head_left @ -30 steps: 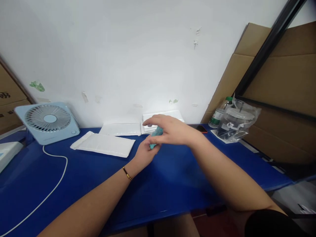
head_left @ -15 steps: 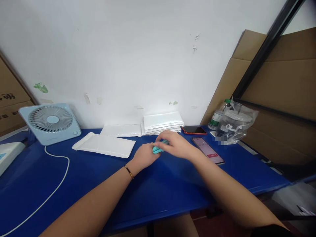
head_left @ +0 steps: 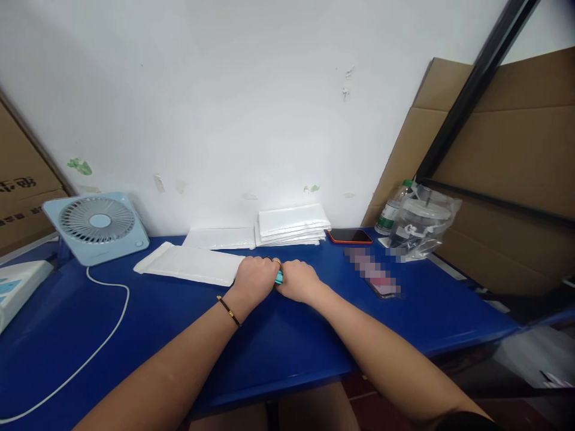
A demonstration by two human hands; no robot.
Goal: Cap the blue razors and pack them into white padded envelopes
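Both my hands are closed around one small turquoise item (head_left: 279,277) above the blue table. Only a thin strip of it shows between my fists, so its kind is hidden. My left hand (head_left: 257,280) wears a ring, and a dark bracelet circles the wrist. From the other side my right hand (head_left: 300,281) grips the item, knuckles up. Just left of my left hand lies a white padded envelope (head_left: 188,263), its right end partly behind that hand. Beyond the hands, against the wall, sits a stack of white padded envelopes (head_left: 293,221).
A light blue fan (head_left: 99,227) stands at the left with its white cable (head_left: 121,314) across the blue table (head_left: 179,317). On the right are a red-edged phone (head_left: 350,236), a second phone (head_left: 375,275), a green-capped bottle (head_left: 390,212) and a bagged cup (head_left: 422,221).
My right hand has come down from over the turquoise item to close on its right side. Both hands now cover most of it. The camera view has shifted slightly.
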